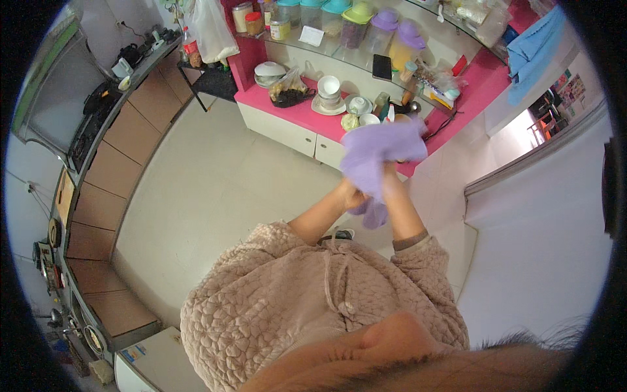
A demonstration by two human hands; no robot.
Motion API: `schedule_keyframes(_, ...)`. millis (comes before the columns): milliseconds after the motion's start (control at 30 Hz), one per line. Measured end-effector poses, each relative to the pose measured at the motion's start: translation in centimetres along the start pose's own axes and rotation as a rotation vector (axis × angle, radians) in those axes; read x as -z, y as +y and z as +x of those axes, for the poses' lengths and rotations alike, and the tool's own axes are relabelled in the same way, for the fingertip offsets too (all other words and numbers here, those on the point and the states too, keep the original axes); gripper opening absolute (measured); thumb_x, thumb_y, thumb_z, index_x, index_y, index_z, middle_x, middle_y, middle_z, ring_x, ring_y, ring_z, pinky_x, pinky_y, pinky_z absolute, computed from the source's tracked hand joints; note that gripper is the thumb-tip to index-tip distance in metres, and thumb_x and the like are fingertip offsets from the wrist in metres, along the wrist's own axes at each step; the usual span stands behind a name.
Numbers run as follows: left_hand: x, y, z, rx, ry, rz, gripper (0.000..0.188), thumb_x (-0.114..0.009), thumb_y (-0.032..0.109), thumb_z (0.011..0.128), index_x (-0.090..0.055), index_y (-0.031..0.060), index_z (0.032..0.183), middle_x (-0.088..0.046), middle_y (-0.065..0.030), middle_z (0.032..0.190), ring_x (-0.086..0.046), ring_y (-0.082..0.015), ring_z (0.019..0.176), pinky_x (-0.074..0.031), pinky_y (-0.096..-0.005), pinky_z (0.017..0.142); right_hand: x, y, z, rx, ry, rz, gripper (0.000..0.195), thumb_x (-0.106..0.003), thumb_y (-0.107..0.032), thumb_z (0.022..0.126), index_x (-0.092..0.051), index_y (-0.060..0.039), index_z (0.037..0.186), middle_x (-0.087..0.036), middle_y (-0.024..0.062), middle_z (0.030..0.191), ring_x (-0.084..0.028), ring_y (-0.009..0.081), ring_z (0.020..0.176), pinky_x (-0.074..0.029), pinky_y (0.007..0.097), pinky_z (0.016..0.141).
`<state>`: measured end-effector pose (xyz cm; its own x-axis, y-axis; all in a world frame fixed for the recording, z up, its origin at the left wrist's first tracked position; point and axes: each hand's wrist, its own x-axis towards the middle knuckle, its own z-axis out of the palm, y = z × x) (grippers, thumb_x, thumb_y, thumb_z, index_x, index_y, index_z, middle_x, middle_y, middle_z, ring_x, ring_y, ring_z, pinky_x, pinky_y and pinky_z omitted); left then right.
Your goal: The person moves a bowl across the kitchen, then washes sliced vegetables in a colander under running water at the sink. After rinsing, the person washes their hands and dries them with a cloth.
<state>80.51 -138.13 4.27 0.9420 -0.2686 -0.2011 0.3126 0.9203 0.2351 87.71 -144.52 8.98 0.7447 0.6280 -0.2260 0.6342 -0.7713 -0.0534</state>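
A light purple cloth, blurred by motion, is bunched around both hands in front of my body. My left hand is closed on its lower part, and a loose end hangs below. My right hand is largely covered by the cloth; only the wrist and part of the hand show, and its fingers are hidden. Just beyond the cloth is a pink countertop with a stack of white bowls, a cabbage-like vegetable and a white bowl.
Glass shelves above the counter hold lidded plastic containers and a black phone. A blue cloth hangs at the right. A curved kitchen counter runs along the left, with a white appliance at the lower left.
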Motion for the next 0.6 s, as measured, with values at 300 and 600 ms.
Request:
schedule_keyframes(300, 0.2, 1.1, -3.3, -0.477, -0.151, 0.341, 0.036, -0.043, 0.029, 0.08, -0.044, 0.0052, 0.107, -0.05, -0.0138, 0.099, -0.046, -0.0257, 0.096, -0.034, -0.0364, 0.087, -0.8, -6.0, -0.6, 0.447, 0.384, 1.625, 0.043, -0.036, -0.019, 0.079, -0.035, -0.0008, 0.118, -0.031, 0.0132, 0.127, -0.034, 0.0242, 0.113, -0.028, 0.0365, 0.093)
schedule_keyframes(600, 0.4, 3.7, -4.1, -0.906, 0.19, 1.038, 0.033, -0.042, 0.024, 0.08, -0.045, 0.0038, 0.106, -0.049, -0.0152, 0.099, -0.046, -0.0269, 0.094, -0.035, -0.0359, 0.085, -1.0, -7.8, -0.3, 0.174, 0.481, 2.015, 0.046, -0.04, -0.019, 0.082, -0.028, 0.001, 0.122, -0.031, 0.0144, 0.125, -0.032, 0.0223, 0.113, -0.025, 0.034, 0.094)
